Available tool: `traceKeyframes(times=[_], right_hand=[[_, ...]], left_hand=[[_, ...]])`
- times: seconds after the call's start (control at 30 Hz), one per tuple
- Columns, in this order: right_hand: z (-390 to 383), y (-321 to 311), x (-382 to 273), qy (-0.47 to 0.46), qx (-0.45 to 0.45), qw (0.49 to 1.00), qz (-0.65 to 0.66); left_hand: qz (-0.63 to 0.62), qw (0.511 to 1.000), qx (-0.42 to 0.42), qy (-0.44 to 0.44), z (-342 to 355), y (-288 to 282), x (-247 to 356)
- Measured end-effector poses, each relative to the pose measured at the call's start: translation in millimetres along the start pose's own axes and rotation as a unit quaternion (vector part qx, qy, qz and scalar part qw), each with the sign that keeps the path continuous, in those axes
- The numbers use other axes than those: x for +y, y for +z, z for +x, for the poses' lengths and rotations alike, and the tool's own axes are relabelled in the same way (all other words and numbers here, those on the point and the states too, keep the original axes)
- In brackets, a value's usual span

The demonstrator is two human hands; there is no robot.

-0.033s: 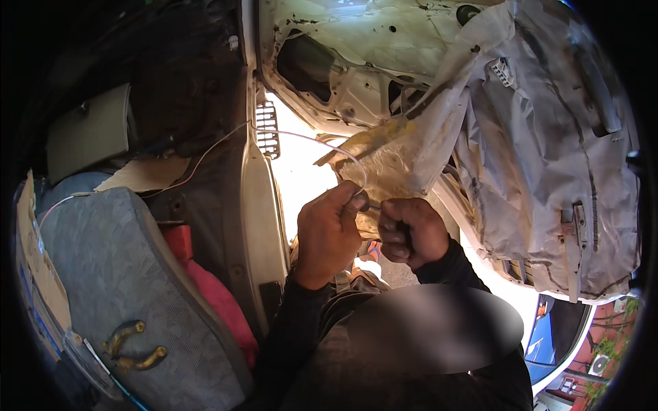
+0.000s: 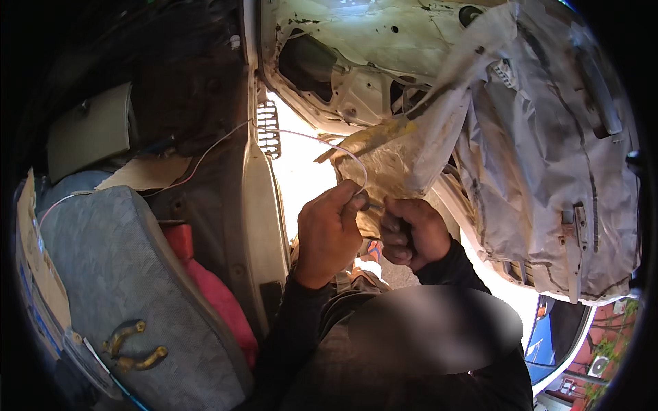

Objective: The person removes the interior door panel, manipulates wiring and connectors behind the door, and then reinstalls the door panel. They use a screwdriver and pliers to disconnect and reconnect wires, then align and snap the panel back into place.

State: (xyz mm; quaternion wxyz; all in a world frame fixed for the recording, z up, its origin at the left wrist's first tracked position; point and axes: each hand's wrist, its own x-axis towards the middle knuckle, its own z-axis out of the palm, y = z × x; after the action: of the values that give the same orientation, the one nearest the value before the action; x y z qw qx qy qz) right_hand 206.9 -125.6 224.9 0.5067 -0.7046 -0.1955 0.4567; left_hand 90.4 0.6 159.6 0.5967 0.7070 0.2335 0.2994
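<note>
A thin pale wire [image 2: 312, 138] runs from the seat across the door sill and curves down into my left hand [image 2: 330, 233]. The thumb and bent fingers of that hand pinch it near its end. Just right of it, my right hand [image 2: 417, 233] is closed, thumb against curled fingers. A short dark piece spans the small gap between the two hands. Whatever sits inside the right fingers is hidden. On the grey seat [image 2: 130, 253] lies a tool with two curved yellow-and-black handles [image 2: 133, 346], probably pliers.
The open vehicle door [image 2: 384, 41] stands ahead, its loose plastic sheet [image 2: 507, 185] hanging at the right. The painted sill [image 2: 264, 226] runs along my left. Red cloth [image 2: 216, 288] lies beside the seat, with cardboard [image 2: 147, 172] behind it. A drain grate [image 2: 269, 130] shows on the bright ground.
My right hand has shifted very slightly to the right, and the gap between the hands looks a little wider. The left hand and the wire stay in place.
</note>
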Motion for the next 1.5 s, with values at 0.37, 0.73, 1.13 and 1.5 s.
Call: traceKeyframes(times=[0.37, 0.73, 1.13, 1.5], right_hand=[[11.4, 0.3, 11.0, -0.512, 0.106, 0.711, -0.469], [22.1, 28.3, 41.2, -0.285, 0.051, 0.957, 0.033], [12.4, 39.6, 15.1, -0.293, -0.037, 0.932, 0.208], [74.6, 67.8, -32.0, -0.200, 0.061, 0.936, 0.284]], left_hand=[[-0.121, 0.990, -0.026, -0.062, 7.1, -2.6, -16.0], [-0.322, 0.936, -0.044, -0.135, 7.4, -1.6, -11.2], [-0.073, 0.977, 0.197, 0.027, 68.1, -28.3, -59.3], [-0.406, 0.887, -0.160, -0.149, 18.8, 138.3, -52.0]])
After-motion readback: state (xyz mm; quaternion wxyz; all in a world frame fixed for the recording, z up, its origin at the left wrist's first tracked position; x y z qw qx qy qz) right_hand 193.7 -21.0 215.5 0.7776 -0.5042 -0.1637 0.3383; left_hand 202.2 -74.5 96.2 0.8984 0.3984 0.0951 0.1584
